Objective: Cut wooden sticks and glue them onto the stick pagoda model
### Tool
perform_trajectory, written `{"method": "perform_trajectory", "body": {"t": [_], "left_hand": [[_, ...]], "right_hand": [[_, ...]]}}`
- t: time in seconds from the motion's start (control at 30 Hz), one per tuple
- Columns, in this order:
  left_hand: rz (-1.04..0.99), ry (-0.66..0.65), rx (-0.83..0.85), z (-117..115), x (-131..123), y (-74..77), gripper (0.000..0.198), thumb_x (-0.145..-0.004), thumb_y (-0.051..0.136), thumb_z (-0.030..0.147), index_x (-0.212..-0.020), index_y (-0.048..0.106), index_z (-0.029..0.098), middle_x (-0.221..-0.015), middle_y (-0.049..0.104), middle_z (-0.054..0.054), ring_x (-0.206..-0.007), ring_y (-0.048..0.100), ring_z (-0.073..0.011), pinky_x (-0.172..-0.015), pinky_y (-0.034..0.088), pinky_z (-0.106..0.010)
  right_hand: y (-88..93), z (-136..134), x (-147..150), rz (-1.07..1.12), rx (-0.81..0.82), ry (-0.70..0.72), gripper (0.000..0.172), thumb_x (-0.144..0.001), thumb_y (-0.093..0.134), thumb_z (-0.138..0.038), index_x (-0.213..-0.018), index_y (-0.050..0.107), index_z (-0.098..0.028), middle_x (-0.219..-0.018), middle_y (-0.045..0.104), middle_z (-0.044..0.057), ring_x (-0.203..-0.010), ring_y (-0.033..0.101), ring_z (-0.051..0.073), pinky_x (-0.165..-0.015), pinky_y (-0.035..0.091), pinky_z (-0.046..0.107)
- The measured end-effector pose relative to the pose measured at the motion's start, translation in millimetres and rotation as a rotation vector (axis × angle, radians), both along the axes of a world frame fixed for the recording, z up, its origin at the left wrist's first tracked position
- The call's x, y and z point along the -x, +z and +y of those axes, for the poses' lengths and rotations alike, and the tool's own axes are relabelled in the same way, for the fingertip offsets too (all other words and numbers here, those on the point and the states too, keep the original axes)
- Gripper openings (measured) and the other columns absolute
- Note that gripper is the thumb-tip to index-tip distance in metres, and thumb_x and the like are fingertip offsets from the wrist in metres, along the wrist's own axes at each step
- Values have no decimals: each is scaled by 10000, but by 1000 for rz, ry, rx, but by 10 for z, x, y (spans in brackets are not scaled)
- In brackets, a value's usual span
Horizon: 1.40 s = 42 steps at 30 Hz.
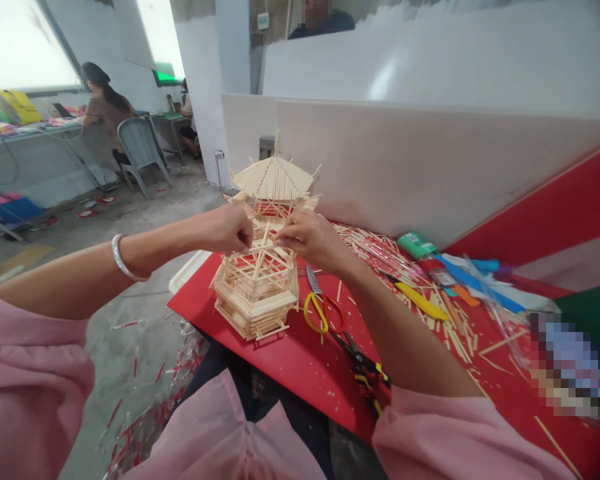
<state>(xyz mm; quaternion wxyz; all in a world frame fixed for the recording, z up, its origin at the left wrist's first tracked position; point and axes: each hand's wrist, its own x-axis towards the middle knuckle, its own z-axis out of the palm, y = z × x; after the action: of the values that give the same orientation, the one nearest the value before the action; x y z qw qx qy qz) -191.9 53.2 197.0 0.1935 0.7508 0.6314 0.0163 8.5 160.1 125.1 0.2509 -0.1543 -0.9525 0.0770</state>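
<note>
A pagoda model [257, 300] built of thin pale wooden sticks stands on the red tabletop in front of me. Its lower tier is hexagonal, topped by an open frame of slanting sticks. Behind that frame rises a pointed roof [274, 179] of closely laid sticks. My left hand [233, 229], with fingers curled in, is at the left of the frame's peak. At the right of the peak, my right hand [310, 237] has thumb and forefinger pinched together. Whatever lies between the fingertips of either hand is too small to make out.
Scissors [323, 307] with yellow and red handles lie right of the model, near black pliers [365, 370]. A yellow utility knife [420, 300] lies among loose sticks [455, 340]. White panels [430, 167] stand behind the table. A person [107, 100] sits far left by a grey chair [143, 150].
</note>
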Motion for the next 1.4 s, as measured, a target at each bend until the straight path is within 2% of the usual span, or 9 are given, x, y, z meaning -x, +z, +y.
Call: {"method": "perform_trajectory", "body": {"t": [0.2,0.47,0.67,0.9,1.13,1.27,1.33,1.4], "left_hand": [[7,72,-9,-104,4,5,171,-714,600,248,-734,726,134,-606,635,-5,-588,510,-91,-588,319,-239],[-14,22,-33,-88,40,-40,175,-691,590,251,-707,726,142,-589,625,5,-583,484,-87,-568,298,-236],[-10,48,-15,-90,37,-38,196,-700,603,275,-718,739,135,-577,607,-6,-585,477,-101,-589,313,-259],[-8,15,-25,-85,31,-33,164,-688,592,272,-642,693,153,-535,543,17,-561,426,-93,-589,294,-267],[35,57,-20,-107,-33,7,172,-696,586,248,-705,720,141,-592,602,-2,-594,478,-103,-625,309,-272],[96,27,-25,-123,-41,19,207,-727,581,265,-770,744,144,-668,667,-17,-633,516,-104,-635,307,-255],[142,40,-33,-118,-22,11,246,-745,582,287,-835,757,138,-759,714,-38,-673,540,-110,-653,314,-251],[182,54,-38,-101,15,-12,293,-775,569,297,-905,763,121,-811,731,-56,-695,552,-116,-666,325,-252]], "right_hand": [[-31,1,-5,48,50,6,155,-912,657,-301,-854,781,-228,-802,644,23,-747,524,149,-702,366,312],[1,-47,-29,28,44,-4,172,-925,626,-300,-865,780,-252,-810,658,23,-766,541,158,-744,398,338],[-3,-38,-26,53,56,22,173,-921,633,-305,-863,780,-234,-795,655,24,-766,541,152,-743,404,323],[-13,-26,-35,47,66,25,173,-922,630,-309,-866,781,-245,-802,662,21,-762,548,152,-741,414,325],[6,-57,-5,31,-10,-40,185,-933,616,-321,-917,786,-251,-856,691,34,-772,563,159,-738,418,327],[87,-229,-219,137,-12,-153,244,-943,598,-352,-1109,745,-251,-993,704,69,-903,607,203,-815,452,353],[90,-370,-471,189,10,-230,268,-956,573,-366,-1132,732,-243,-1023,709,77,-953,619,215,-860,459,366],[14,-557,-792,221,56,-303,277,-969,545,-380,-1110,734,-235,-1013,721,75,-957,634,212,-878,465,362]]}}
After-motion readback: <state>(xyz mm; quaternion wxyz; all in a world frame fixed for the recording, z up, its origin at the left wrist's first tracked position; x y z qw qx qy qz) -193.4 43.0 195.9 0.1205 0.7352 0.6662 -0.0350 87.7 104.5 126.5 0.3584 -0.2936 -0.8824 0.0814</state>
